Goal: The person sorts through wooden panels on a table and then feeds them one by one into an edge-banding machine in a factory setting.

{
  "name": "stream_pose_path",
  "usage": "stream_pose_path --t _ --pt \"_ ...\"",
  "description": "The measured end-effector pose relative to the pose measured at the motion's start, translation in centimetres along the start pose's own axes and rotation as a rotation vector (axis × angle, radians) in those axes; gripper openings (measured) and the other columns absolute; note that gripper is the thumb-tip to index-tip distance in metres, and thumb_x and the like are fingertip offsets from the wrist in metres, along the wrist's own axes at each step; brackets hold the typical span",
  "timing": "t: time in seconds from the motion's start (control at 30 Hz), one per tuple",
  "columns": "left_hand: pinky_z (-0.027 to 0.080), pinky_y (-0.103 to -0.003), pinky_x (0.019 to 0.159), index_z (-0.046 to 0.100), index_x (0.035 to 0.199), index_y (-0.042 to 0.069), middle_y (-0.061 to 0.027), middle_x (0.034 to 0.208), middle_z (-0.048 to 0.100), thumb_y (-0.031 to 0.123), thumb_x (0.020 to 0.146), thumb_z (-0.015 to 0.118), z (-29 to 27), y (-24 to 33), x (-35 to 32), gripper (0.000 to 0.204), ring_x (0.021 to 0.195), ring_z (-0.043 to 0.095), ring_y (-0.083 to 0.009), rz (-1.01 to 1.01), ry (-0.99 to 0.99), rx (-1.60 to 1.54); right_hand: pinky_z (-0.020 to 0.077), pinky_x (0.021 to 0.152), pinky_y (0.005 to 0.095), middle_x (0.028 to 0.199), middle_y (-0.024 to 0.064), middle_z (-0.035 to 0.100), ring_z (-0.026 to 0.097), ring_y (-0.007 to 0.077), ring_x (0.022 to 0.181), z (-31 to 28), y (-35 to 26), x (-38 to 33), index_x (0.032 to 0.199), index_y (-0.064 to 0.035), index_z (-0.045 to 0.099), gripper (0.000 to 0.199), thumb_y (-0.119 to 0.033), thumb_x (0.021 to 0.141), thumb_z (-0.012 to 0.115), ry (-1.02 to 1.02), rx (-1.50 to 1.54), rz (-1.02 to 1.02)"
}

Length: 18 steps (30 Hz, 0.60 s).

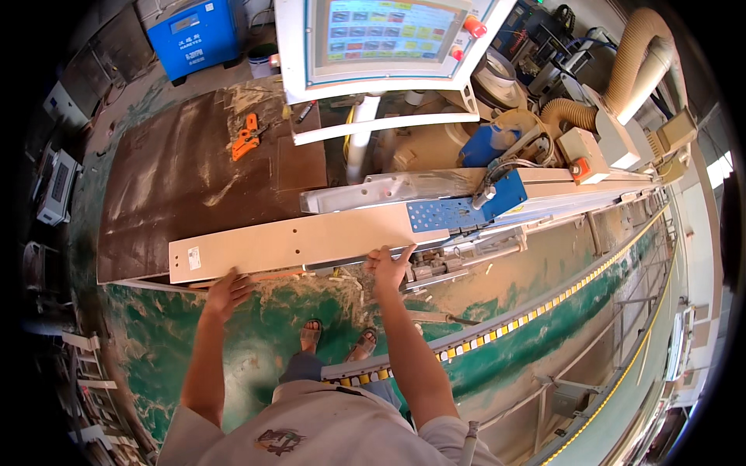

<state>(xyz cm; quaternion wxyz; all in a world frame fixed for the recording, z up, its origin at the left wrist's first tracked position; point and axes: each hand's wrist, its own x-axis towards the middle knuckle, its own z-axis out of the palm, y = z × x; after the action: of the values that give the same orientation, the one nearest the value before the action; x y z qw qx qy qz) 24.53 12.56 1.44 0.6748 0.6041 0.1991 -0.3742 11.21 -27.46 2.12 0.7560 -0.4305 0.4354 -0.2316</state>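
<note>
Nearest, two sandalled feet (310, 335) stand on the green floor (163, 330). Above them, the left hand (228, 295) meets the near edge of a long pale board (326, 234), toward its labelled left end; whether its fingers pinch it, I cannot tell. The right hand (389, 269), thumb and index finger spread apart, is at the same edge near the right end. The board lies just beyond both hands, its left part over a brown tabletop (171, 186), its right end beside a blue perforated plate (444, 215). Farther off are an orange tool (247, 140) and a lit screen (388, 31).
</note>
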Motion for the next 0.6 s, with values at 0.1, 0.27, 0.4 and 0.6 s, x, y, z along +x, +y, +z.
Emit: stream_pose_path --t 0.1,0.27,0.4,0.6 --pt "0.048 -0.03 0.071 0.06 0.111 0.01 0.0002 0.086 0.063 0.041 0.104 0.056 -5.7 0.4 -0.6 0.032 0.08 0.06 -0.0132 0.073 -0.072 -0.219 0.0522 0.052 0.0337 0.08 0.0116 0.068 0.062 0.0179 0.057 -1.2 -0.4 0.8 0.16 -0.0191 -0.02 0.095 -0.014 0.102 0.056 0.003 0.017 -0.001" --pt "0.03 -0.026 0.052 0.052 0.085 0.016 0.0078 0.063 0.039 0.039 0.106 0.055 -8.6 0.8 -1.5 0.031 0.054 0.036 -0.0081 0.118 0.347 -0.258 0.0544 0.054 0.0333 0.084 0.0109 0.069 0.063 0.0163 0.06 -4.4 -2.7 2.8 0.159 -0.0194 -0.02 0.094 -0.015 0.103 0.055 -0.02 0.005 -0.019" --pt "0.032 -0.026 0.053 0.05 0.081 0.018 0.0077 0.063 0.039 0.04 0.105 0.055 -5.6 2.1 -1.9 0.033 0.056 0.039 -0.0086 0.064 0.44 -0.122 0.0528 0.049 0.0322 0.08 0.0124 0.069 0.062 0.0177 0.056 -6.6 -4.4 4.6 0.16 -0.0167 -0.02 0.093 -0.012 0.102 0.054 0.0 -0.041 -0.012" --pt "0.037 -0.025 0.056 0.05 0.082 0.016 0.0073 0.064 0.042 0.041 0.105 0.057 -3.2 1.1 -0.3 0.034 0.059 0.046 -0.0079 0.027 0.149 -0.022 0.0529 0.05 0.0322 0.08 0.012 0.069 0.062 0.0179 0.056 -10.8 -6.5 8.5 0.161 -0.0197 -0.015 0.09 -0.013 0.103 0.055 0.029 -0.022 -0.03"
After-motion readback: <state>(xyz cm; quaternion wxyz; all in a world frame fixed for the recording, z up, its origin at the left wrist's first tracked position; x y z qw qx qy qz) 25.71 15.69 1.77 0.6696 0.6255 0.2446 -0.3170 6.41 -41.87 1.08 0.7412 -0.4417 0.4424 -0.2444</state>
